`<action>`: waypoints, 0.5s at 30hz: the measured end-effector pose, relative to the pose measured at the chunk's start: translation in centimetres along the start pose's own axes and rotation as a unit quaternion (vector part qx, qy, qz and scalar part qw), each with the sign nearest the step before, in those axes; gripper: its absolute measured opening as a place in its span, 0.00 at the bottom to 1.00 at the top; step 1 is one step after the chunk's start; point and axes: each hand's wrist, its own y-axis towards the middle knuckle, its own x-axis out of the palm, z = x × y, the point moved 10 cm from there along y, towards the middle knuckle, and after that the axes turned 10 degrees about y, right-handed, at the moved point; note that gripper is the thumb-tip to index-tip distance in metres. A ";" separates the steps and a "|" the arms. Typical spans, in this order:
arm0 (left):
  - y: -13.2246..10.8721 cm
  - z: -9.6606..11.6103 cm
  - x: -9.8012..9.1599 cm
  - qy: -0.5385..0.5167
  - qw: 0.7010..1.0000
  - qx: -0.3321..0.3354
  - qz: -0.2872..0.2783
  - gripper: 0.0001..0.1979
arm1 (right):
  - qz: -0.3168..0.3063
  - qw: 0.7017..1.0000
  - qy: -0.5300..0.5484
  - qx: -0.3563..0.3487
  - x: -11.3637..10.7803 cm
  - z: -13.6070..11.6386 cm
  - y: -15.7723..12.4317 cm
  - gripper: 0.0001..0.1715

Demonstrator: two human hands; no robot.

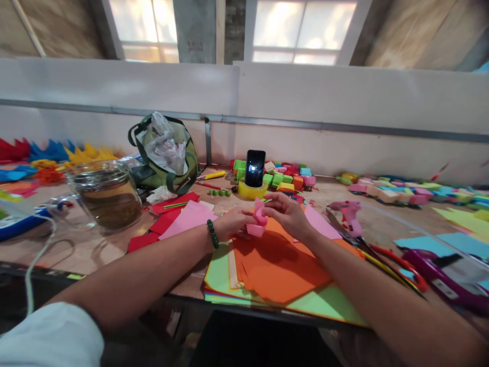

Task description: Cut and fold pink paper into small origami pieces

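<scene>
A small folded pink paper piece point(256, 224) is held above a stack of orange sheets point(282, 267). My left hand point(237, 223), with a green bead bracelet on its wrist, grips the piece from the left with bent fingers. On the other side my right hand point(284, 211) pinches at the upper right of the piece, next to a thin green strip. Green sheets point(332, 304) lie under the orange ones. Pink sheets point(191, 219) and red sheets point(143, 241) are left of my hands.
A phone point(255, 168) stands in a yellow tape roll point(252, 190), before colourful paper blocks. A glass jar point(109, 196) and green bag point(164, 153) are left; a pink glue gun point(349, 216), scissors point(410, 270) and purple tool point(443, 278) are right.
</scene>
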 end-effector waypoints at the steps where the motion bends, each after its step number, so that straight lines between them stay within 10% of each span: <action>1: 0.0 0.3 -0.3 0.004 1.000 0.015 0.012 0.10 | 0.012 1.000 0.007 -0.006 -0.3 -0.2 0.0 0.20; 15: -0.4 2.4 -1.6 0.030 0.988 0.127 0.087 0.16 | 0.024 0.998 -0.022 0.059 -0.4 -0.3 -0.3 0.10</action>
